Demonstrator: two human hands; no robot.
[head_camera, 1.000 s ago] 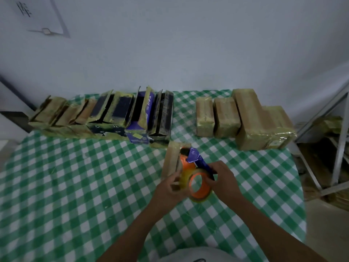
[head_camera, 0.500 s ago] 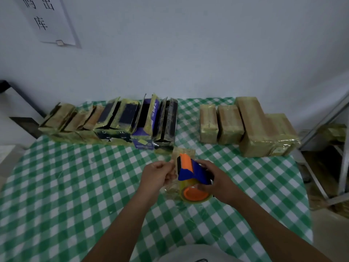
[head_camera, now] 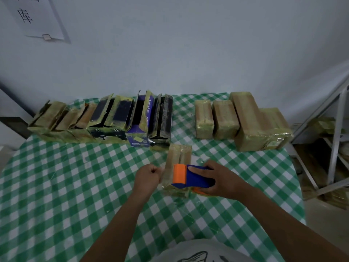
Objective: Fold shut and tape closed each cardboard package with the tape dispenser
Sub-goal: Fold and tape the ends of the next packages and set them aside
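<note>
A small cardboard package point(head_camera: 179, 156) lies in the middle of the green checked table point(head_camera: 56, 186), its near half covered by the tape dispenser. My right hand point(head_camera: 224, 179) grips the blue and orange tape dispenser point(head_camera: 190, 176) and presses it flat on the package top. My left hand point(head_camera: 148, 176) is closed at the package's left side, pinching what looks like the clear tape end. A row of open-flapped packages point(head_camera: 105, 121) stands at the back left. Taped-up packages point(head_camera: 243, 121) stand at the back right.
A white wall rises behind the table, with a paper sign point(head_camera: 35, 17) at the upper left. A metal rack point(head_camera: 332, 148) with wrapped goods stands off the table's right edge. Bare cloth lies to the left of my hands.
The dispenser has tipped from upright with its roll showing to flat on the package. My left hand has drawn the tape out to the left.
</note>
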